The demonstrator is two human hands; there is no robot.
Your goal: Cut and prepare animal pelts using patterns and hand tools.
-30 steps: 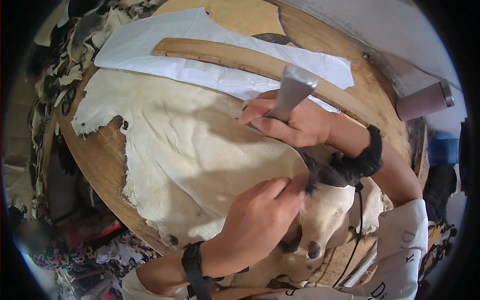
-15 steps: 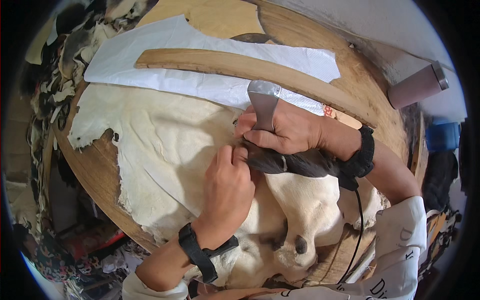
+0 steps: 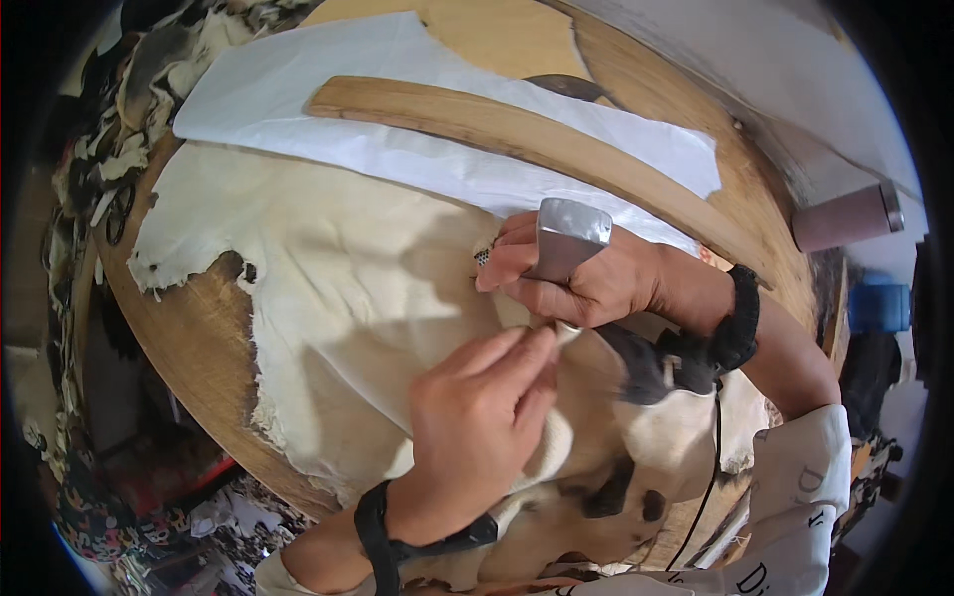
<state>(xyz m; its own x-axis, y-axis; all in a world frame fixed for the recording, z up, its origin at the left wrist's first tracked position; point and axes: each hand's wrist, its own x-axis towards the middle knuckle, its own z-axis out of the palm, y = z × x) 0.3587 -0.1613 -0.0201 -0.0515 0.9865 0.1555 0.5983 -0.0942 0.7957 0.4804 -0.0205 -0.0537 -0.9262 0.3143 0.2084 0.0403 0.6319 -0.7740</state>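
My right hand (image 3: 586,278) is wrapped round a flat grey metal hand tool (image 3: 571,236), whose flared end sticks up out of the fist; its lower end is hidden by the fingers. Close by, my left hand (image 3: 482,412) pinches the edge of a cream animal hide (image 3: 348,258) with thumb and fingers, just below the right fist. The hide lies spread pale side up, and a fold near me shows dark furry patches. Dark fur (image 3: 641,368) shows beside my right wrist.
A long curved wooden strip (image 3: 477,117) lies across a white sheet (image 3: 258,89) on the wooden table (image 3: 194,348). A tan piece (image 3: 507,35) sits at the far edge. At right are a pink tumbler (image 3: 845,221) and a blue container (image 3: 879,301). Hide scraps (image 3: 149,89) are heaped at left.
Both hands have shifted right and slightly nearer me. The fur edge by the fists has turned over, showing more pale hide at the left hand. The right hand still grips the tool.
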